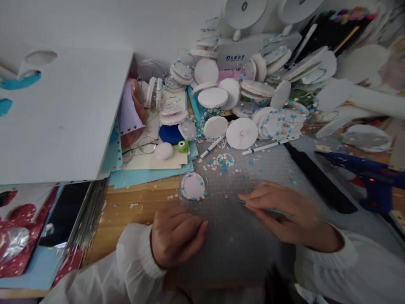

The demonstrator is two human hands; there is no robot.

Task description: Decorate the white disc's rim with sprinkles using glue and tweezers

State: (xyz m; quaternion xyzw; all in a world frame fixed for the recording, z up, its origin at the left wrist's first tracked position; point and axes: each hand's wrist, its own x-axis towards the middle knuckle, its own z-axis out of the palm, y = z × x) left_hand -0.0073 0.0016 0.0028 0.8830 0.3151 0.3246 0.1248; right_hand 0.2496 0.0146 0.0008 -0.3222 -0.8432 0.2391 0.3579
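Note:
My left hand [179, 237] rests in a loose fist on the grey cutting mat [230, 257], with nothing showing in it. Just beyond it lies a round white disc [193, 186], ringed by clear wire and small blue and white flower pieces. My right hand [281, 211] pinches thin tweezers [239, 199] low over the mat, pointing left towards the disc. A tiny pale piece [226, 196] is at their tip; whether it is gripped is too small to tell. Past both hands lies a scatter of blue and white paper flowers [223, 162].
Many white discs [212, 97] with wire and flowers crowd the back. Two white pens [265, 147] lie before them. A blue glue gun [375, 181] with a red light and a black bar-like object [319, 177] lie right. A green punch [182, 146] and white board [63, 114] are left.

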